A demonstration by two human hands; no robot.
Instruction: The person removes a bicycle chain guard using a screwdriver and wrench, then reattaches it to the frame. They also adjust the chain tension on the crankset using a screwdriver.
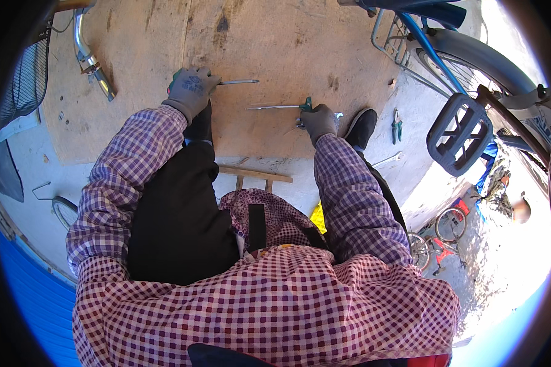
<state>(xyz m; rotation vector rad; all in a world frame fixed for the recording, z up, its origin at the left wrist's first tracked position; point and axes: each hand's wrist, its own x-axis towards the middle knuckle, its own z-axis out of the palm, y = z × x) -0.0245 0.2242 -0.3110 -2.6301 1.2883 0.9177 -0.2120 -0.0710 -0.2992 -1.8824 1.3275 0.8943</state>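
My left hand (pixel 193 90), in a grey work glove, is closed around a screwdriver (pixel 239 81) above the wooden board (pixel 251 46). Its metal shaft points right, and a bit of green handle shows at the glove's other side. Further right, my gloved right hand (pixel 320 121) is closed on a green-handled tool (pixel 307 104) whose long thin shaft points left; the glove covers part of the handle. Small silver metal shows at both sides of this hand, its kind hidden. My dark shoe (pixel 362 125) is just right of the hand.
Pliers (pixel 397 126) and a wrench (pixel 388 160) lie on the pale floor at right. A bicycle with a black pedal (pixel 459 134) fills the upper right. A chrome tube (pixel 92 64) rests on the board's left, near a black mesh basket (pixel 27 82). A wooden stool edge (pixel 257 175) is below.
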